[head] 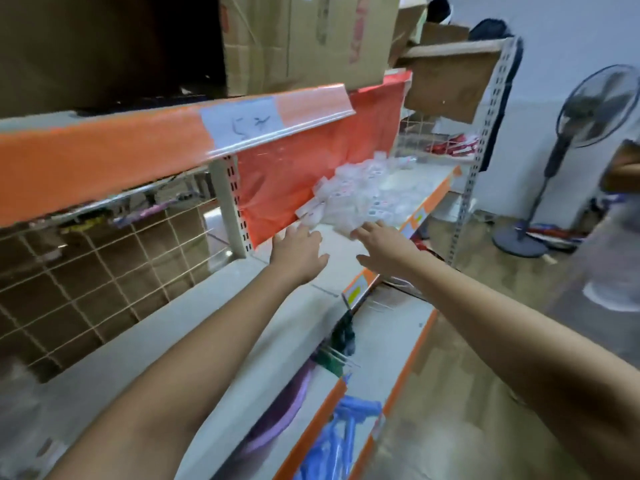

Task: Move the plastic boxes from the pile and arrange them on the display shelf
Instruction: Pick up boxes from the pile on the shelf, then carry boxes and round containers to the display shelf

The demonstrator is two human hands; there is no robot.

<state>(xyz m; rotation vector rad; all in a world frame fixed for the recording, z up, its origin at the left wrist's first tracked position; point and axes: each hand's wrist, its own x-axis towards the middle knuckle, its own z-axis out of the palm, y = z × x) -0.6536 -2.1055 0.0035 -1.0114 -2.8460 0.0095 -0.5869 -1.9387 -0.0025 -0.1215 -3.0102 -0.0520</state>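
- Head view: I see both arms stretched forward over the display shelf [332,268], a pale board with an orange front edge strip.
- My left hand [298,252] hovers palm down over the bare shelf board, fingers spread and holding nothing; its fingertips reach just short of the near edge of the pile.
- My right hand [382,244] is also open, fingers apart, and its fingertips touch or nearly touch the nearest boxes; blur keeps me from telling which.
- The pile of clear plastic boxes [360,192] lies heaped on the same shelf farther along, against the orange backing sheet [311,161]; small labels show on some boxes, unreadable.
- Above, an orange price rail [138,147] carries a white handwritten tag, and cardboard cartons [304,39] sit on the upper shelf.
- To the left, a wire grid panel [97,271] backs the shelf.
- A standing fan [571,133] is on the floor at the right, well apart from the shelf.
- Below, blue plastic items [346,434] hang from a lower level.
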